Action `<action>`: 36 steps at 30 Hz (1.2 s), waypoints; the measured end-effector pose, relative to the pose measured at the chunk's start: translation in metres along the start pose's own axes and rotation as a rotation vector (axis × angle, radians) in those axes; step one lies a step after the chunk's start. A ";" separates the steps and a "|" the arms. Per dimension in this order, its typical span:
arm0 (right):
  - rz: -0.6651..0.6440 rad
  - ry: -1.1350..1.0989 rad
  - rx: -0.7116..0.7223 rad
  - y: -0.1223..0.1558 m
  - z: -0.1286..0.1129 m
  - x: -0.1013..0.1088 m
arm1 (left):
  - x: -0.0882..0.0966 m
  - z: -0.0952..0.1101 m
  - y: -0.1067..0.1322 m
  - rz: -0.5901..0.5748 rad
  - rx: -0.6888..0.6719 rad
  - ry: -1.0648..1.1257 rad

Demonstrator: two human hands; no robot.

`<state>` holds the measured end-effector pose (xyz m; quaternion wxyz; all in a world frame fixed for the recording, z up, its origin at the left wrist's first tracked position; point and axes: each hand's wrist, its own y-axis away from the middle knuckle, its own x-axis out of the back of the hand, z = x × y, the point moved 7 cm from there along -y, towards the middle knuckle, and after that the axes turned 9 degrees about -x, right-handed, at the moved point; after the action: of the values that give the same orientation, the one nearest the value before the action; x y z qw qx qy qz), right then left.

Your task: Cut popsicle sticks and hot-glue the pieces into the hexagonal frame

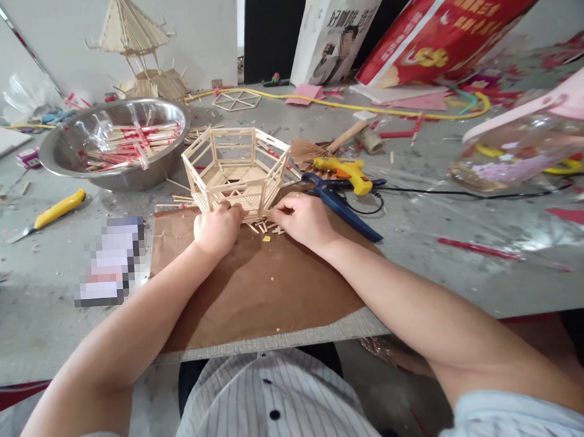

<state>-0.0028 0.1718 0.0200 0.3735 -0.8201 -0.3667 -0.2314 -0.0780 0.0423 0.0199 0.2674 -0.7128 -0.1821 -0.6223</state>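
Note:
A six-sided model of thin wooden sticks (pixel 212 182), with low railings round an open middle, stands at the far edge of a brown sheet (pixel 257 293). My left hand (pixel 218 229) is closed on its near left side, fingers curled over the lower edge. At the near right corner, my right hand (pixel 306 221) has thumb and fingers pinched together close to the model's base; what lies between them is too small to make out. Several short cut stick pieces (pixel 263 227) and a tiny yellow scrap (pixel 266 238) lie between my hands.
A steel bowl (pixel 136 175) of wrapped sticks stands back left, before a stick pagoda (pixel 129 30). A yellow knife (pixel 58 209) and blurred phone (pixel 111 262) lie left. Right are a yellow glue gun (pixel 348 173), blue clamp (pixel 348 216), black cord (pixel 449 196) and bottle (pixel 510 149).

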 end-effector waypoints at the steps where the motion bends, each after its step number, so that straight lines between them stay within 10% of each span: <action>1: -0.001 0.004 0.005 0.000 0.000 0.000 | 0.000 0.000 0.000 -0.002 0.000 0.001; 21: 0.032 -0.202 -0.002 0.003 0.004 -0.005 | 0.003 -0.001 0.000 0.023 0.015 -0.035; 36: -0.039 0.058 -0.066 0.001 0.003 -0.012 | 0.003 -0.001 0.000 0.000 0.020 -0.026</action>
<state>-0.0092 0.1689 0.0097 0.3523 -0.8174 -0.3639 -0.2745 -0.0781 0.0422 0.0231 0.2719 -0.7180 -0.1917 -0.6114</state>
